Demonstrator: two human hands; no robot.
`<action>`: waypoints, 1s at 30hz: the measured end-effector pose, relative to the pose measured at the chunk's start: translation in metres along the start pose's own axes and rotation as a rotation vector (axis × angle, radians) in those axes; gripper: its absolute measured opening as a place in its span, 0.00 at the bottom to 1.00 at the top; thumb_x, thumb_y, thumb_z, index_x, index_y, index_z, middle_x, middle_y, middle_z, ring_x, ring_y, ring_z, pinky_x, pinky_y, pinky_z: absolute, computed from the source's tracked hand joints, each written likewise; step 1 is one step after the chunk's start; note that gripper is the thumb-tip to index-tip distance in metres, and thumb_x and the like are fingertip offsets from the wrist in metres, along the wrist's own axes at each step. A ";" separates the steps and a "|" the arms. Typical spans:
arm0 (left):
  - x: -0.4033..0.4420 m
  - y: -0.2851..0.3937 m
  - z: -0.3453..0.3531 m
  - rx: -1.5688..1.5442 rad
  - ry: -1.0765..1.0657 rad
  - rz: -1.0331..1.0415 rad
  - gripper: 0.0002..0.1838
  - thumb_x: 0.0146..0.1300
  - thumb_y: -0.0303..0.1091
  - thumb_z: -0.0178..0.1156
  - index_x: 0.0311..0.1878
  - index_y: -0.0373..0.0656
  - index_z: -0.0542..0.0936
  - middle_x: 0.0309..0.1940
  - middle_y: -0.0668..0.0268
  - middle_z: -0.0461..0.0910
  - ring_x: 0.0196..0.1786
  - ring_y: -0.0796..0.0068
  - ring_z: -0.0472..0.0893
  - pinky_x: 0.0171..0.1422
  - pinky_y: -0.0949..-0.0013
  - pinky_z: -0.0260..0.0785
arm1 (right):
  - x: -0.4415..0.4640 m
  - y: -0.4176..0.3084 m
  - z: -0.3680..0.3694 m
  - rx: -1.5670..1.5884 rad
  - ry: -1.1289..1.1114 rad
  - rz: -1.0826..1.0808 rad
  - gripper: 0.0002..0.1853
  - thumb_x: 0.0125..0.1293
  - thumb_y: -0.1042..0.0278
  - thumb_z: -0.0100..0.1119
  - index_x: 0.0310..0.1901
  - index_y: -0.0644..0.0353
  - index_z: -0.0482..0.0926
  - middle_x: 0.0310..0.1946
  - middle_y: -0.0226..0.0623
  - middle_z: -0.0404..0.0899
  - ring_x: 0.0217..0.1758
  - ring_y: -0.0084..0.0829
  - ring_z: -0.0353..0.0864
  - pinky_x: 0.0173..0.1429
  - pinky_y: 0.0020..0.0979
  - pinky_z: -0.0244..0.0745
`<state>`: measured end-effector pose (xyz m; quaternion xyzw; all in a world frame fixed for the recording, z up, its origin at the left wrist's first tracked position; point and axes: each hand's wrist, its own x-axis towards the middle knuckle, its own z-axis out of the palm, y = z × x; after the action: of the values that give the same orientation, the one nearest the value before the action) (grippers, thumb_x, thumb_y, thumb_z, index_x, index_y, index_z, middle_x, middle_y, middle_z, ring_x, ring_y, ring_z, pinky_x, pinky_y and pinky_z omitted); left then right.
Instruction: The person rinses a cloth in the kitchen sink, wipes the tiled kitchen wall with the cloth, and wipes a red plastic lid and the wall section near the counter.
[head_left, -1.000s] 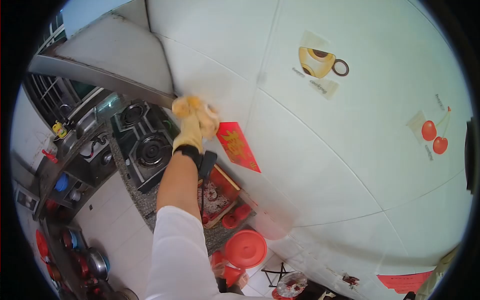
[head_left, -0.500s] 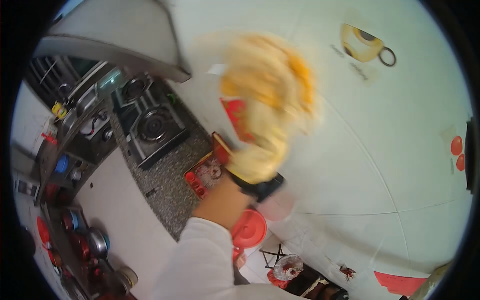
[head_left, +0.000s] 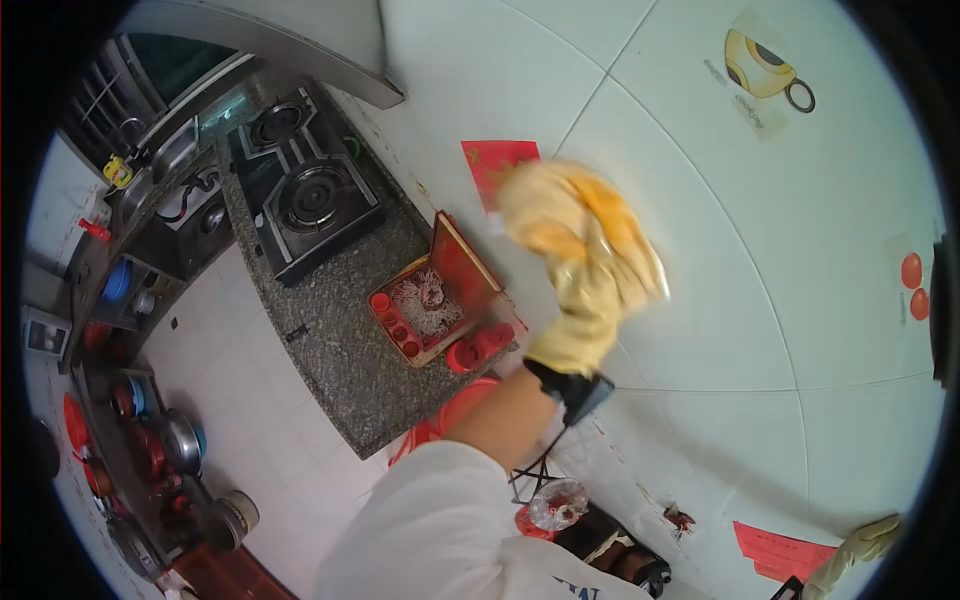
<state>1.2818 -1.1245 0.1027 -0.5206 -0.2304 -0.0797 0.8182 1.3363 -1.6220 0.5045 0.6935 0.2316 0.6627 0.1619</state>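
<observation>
My left hand (head_left: 590, 310), in a yellow rubber glove with a black strap at the wrist, is closed on an orange and cream cloth (head_left: 560, 215). The cloth is bunched against the pale tiled wall (head_left: 700, 280), beside a red paper (head_left: 495, 165) stuck there and partly covering it. Motion blurs the cloth a little. At the lower right edge my right hand (head_left: 860, 555), also gloved, shows only in part. Its fingers look stretched out near the wall, beside a red sheet with writing (head_left: 780, 550), and nothing is visible in them.
A two-burner gas stove (head_left: 310, 195) stands on the granite counter (head_left: 340, 360). Near the counter's end are an open red box (head_left: 430, 310) and red cups (head_left: 480, 347). A range hood (head_left: 330, 50) juts out above. Pots (head_left: 180, 440) fill low shelves at left.
My left hand and the cloth have moved down and slightly right across the wall, uncovering more of the red paper. The view has shifted, and my right hand now shows at the lower right.
</observation>
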 end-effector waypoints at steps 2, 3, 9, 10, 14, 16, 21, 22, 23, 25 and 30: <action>-0.023 -0.020 -0.043 -0.766 0.092 -0.371 0.16 0.74 0.40 0.57 0.57 0.43 0.79 0.49 0.64 0.82 0.51 0.71 0.81 0.53 0.65 0.76 | 0.000 0.003 0.004 0.010 0.003 -0.003 0.29 0.79 0.54 0.47 0.70 0.70 0.68 0.68 0.57 0.71 0.68 0.53 0.73 0.70 0.48 0.68; -0.022 -0.051 -0.067 -1.057 0.062 -0.541 0.18 0.74 0.39 0.56 0.62 0.42 0.75 0.54 0.64 0.78 0.56 0.72 0.78 0.59 0.66 0.73 | -0.003 0.004 0.004 0.010 0.004 -0.003 0.29 0.79 0.54 0.47 0.70 0.70 0.68 0.68 0.57 0.71 0.67 0.53 0.73 0.70 0.48 0.68; -0.007 -0.068 -0.067 -2.327 -0.199 -1.008 0.25 0.74 0.33 0.54 0.72 0.40 0.65 0.66 0.63 0.70 0.68 0.71 0.69 0.74 0.67 0.64 | -0.006 0.015 0.007 0.023 0.021 -0.017 0.28 0.80 0.55 0.47 0.69 0.70 0.69 0.67 0.57 0.72 0.67 0.54 0.74 0.70 0.48 0.69; -0.010 -0.056 -0.046 -2.335 -0.243 -1.068 0.25 0.74 0.33 0.54 0.72 0.40 0.65 0.66 0.63 0.70 0.68 0.71 0.69 0.74 0.67 0.64 | -0.007 0.016 0.008 0.023 0.024 -0.017 0.28 0.80 0.55 0.47 0.69 0.70 0.69 0.67 0.57 0.72 0.67 0.54 0.74 0.70 0.48 0.69; -0.011 -0.049 -0.021 -2.311 -0.372 -1.151 0.26 0.73 0.34 0.55 0.72 0.40 0.66 0.67 0.61 0.70 0.68 0.68 0.69 0.73 0.64 0.64 | -0.014 0.028 0.010 0.031 0.031 -0.003 0.28 0.80 0.55 0.46 0.69 0.71 0.69 0.67 0.57 0.72 0.67 0.54 0.74 0.69 0.47 0.69; -0.004 -0.083 -0.051 -2.335 -0.239 -1.124 0.26 0.73 0.34 0.55 0.71 0.40 0.66 0.67 0.61 0.70 0.68 0.67 0.69 0.73 0.63 0.64 | -0.016 0.031 0.012 0.031 0.042 -0.001 0.28 0.80 0.56 0.46 0.69 0.71 0.69 0.67 0.57 0.72 0.66 0.54 0.74 0.69 0.47 0.69; 0.026 -0.116 -0.049 -2.336 -0.002 -1.056 0.27 0.72 0.34 0.56 0.71 0.40 0.66 0.67 0.60 0.69 0.69 0.64 0.69 0.73 0.61 0.64 | -0.016 0.038 0.011 0.025 0.055 -0.010 0.27 0.80 0.56 0.46 0.69 0.71 0.69 0.67 0.58 0.73 0.66 0.54 0.75 0.69 0.47 0.69; 0.028 -0.109 -0.032 -2.316 -0.029 -1.081 0.27 0.72 0.34 0.56 0.71 0.40 0.66 0.67 0.59 0.69 0.69 0.64 0.69 0.73 0.60 0.64 | -0.016 0.035 0.011 0.029 0.060 -0.021 0.27 0.80 0.57 0.46 0.69 0.71 0.69 0.66 0.58 0.73 0.66 0.54 0.75 0.69 0.47 0.69; 0.027 -0.100 -0.014 -2.295 -0.077 -1.107 0.27 0.72 0.34 0.56 0.71 0.40 0.66 0.67 0.59 0.69 0.69 0.63 0.69 0.73 0.60 0.64 | -0.017 0.039 0.010 0.021 0.061 -0.012 0.27 0.80 0.57 0.46 0.69 0.71 0.69 0.66 0.58 0.73 0.66 0.54 0.75 0.69 0.47 0.69; 0.025 -0.081 0.018 -2.273 -0.237 -1.156 0.27 0.71 0.34 0.56 0.71 0.40 0.66 0.67 0.58 0.69 0.69 0.62 0.68 0.73 0.59 0.64 | -0.019 0.039 0.011 0.024 0.058 0.000 0.27 0.80 0.57 0.46 0.69 0.71 0.69 0.66 0.58 0.73 0.66 0.55 0.75 0.69 0.47 0.70; 0.014 -0.146 -0.056 -2.319 -0.004 -1.058 0.28 0.70 0.34 0.57 0.71 0.40 0.66 0.68 0.57 0.69 0.70 0.59 0.68 0.72 0.56 0.64 | -0.018 0.025 0.014 0.056 0.079 0.031 0.26 0.80 0.58 0.46 0.69 0.71 0.69 0.66 0.57 0.73 0.65 0.54 0.75 0.69 0.46 0.70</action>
<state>1.2565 -1.2381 0.2088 -0.7727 -0.2059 -0.5477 -0.2462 1.3529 -1.6517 0.5016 0.6744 0.2454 0.6855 0.1228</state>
